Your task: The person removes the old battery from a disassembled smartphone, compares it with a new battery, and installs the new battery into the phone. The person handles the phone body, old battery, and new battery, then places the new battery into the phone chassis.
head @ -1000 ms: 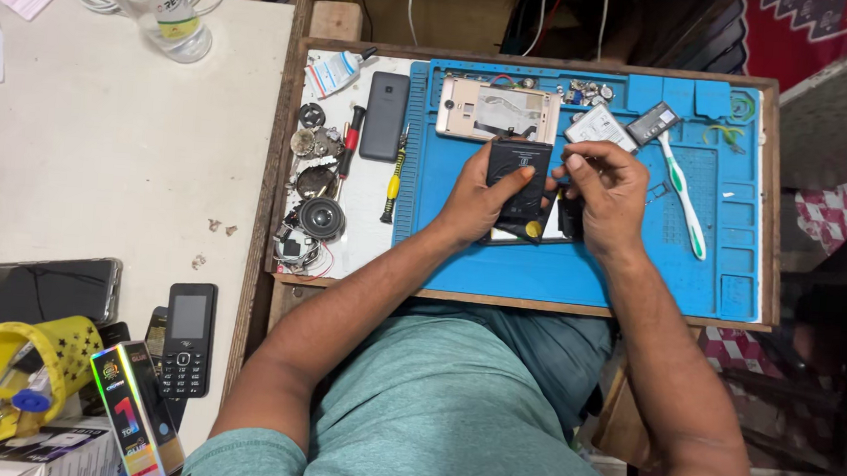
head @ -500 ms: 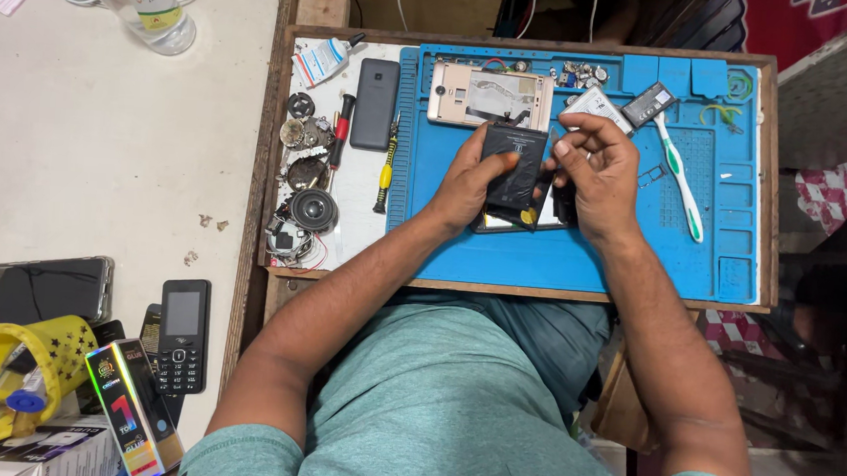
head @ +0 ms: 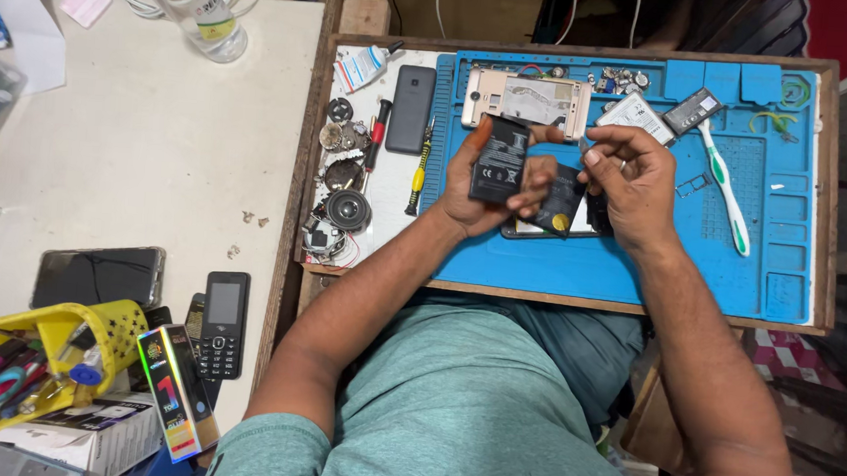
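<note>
Since half a second ago, both hands are lifting a little above the blue repair mat (head: 638, 261) on the wooden bench (head: 576, 301), and the black battery is now tilted up. Left hand (head: 481, 178) is holding this flat black battery (head: 500, 160) in a closed grip, above the open dark phone (head: 557, 212) lying on the mat. Right hand (head: 633, 177) is pinching something small; which thing, I cannot tell. It seems the battery-removal step is going on; next move probably needs a free place for the battery.
</note>
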### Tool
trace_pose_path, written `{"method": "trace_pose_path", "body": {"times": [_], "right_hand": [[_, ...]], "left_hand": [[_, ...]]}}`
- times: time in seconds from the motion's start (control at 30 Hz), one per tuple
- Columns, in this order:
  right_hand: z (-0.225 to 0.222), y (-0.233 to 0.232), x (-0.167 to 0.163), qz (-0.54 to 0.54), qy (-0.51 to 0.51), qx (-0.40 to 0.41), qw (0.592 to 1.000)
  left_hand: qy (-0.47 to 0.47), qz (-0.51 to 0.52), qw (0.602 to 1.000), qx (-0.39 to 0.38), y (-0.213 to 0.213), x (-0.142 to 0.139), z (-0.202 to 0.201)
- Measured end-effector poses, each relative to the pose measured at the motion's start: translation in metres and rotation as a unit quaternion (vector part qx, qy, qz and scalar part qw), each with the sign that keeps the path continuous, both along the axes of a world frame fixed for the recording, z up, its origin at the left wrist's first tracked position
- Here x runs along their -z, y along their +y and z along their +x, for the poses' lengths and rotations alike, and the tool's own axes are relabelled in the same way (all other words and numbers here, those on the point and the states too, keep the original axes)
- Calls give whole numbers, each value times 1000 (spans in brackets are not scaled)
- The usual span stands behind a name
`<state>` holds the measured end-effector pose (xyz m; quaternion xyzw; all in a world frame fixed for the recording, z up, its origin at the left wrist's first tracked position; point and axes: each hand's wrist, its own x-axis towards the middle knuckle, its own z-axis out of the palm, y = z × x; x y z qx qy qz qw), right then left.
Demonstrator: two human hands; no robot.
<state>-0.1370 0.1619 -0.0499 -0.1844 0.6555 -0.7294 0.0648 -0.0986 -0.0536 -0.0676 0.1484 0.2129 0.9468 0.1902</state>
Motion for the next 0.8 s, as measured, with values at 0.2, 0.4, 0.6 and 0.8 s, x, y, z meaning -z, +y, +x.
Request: {"method": "trace_pose_path", "body": {"times": [0.2, 0.4, 0.6, 0.8], "right_hand": [[-1, -1, 0, 0, -4, 10, 1000], [-4, 2, 5, 27, -12, 58, 998], [-5, 2, -3, 26, 94, 113, 989], [10, 4, -17, 190, 296, 90, 932]], "left_hand": [[40, 19, 998, 54, -1, -19, 5], [33, -14, 997, 62, 3, -10, 1], [51, -177, 982, 29, 10, 1, -5], [152, -301, 941, 18, 11, 14, -6]]}}
